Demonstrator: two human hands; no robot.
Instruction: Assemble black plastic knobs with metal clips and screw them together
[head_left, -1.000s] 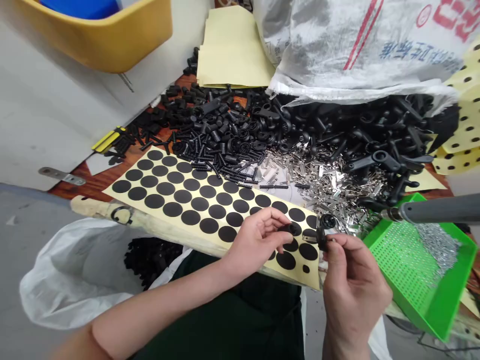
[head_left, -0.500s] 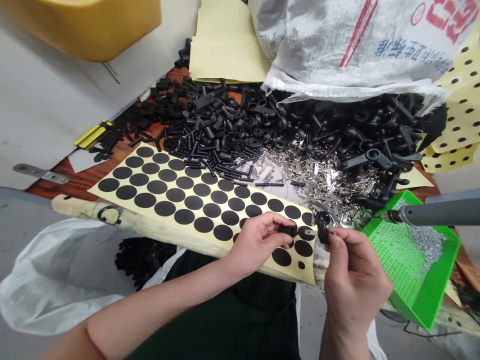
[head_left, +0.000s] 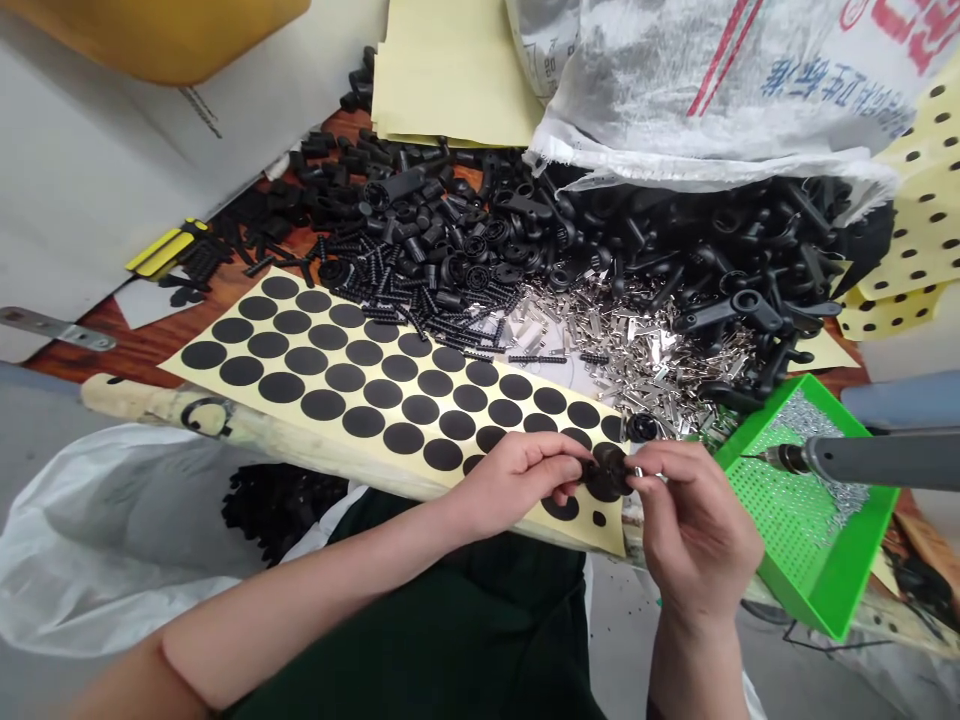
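Two bare hands are working close together over a yellow-backed sheet of black adhesive dots [head_left: 611, 535], with the left hand [head_left: 517, 485] and the right hand [head_left: 697, 510] both pinching a round black plastic part [head_left: 607, 472] between nearly closed fingers, just above the sheet's lower corner. To the right, a grey-handled power screwdriver [head_left: 885, 460] is hanging over a green perforated tray [head_left: 817, 570], while loose silver metal clips [head_left: 622, 350] and black plastic pieces [head_left: 750, 240] are lying heaped beyond the sheet.
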